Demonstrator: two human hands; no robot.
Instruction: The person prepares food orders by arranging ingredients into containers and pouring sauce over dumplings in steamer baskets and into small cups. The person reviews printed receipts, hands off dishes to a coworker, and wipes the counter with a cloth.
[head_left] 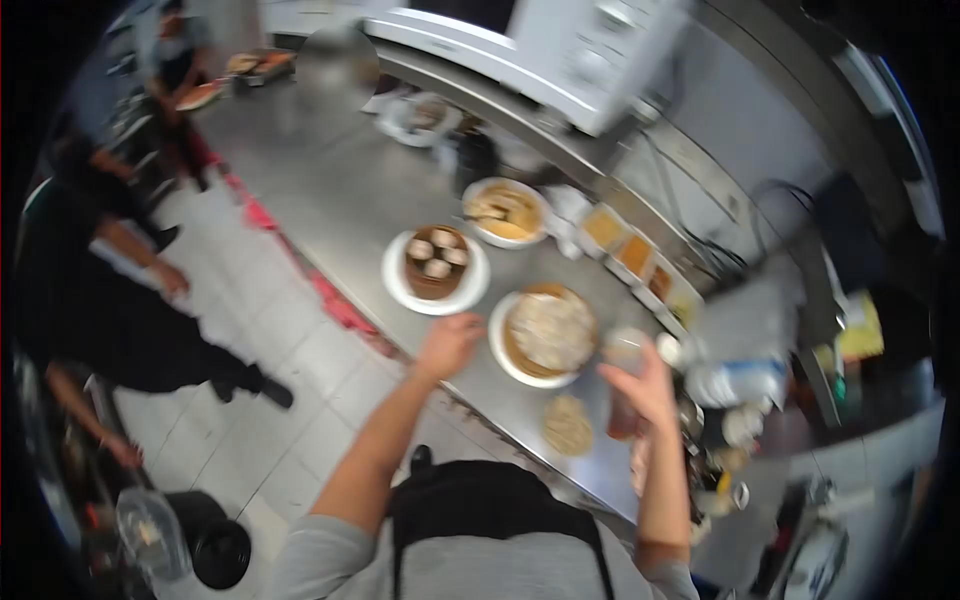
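My left hand [450, 345] is beside the near edge of a white plate [396, 290] bearing a round steamer basket [437, 287] with several pale dumplings. Its fingers are curled together, and blur hides whether anything is in them. Over on the right, my right hand [650, 388] is around a clear container [622, 415] with something reddish low inside, thumb on the near side. Between my hands, a white plate [497, 338] holds a round basket topped with pale, flat, overlapping pieces [552, 330]. A beige round piece [567, 425] lies on the steel counter [330, 205] nearby.
A white bowl of yellowish food [505, 212] stands farther back. Trays of orange and yellow contents [635, 255] line the wall side, below a white microwave [560, 55]. Jars and bags crowd the right. Other people [120, 290] stand at left, near a black bin [220, 555].
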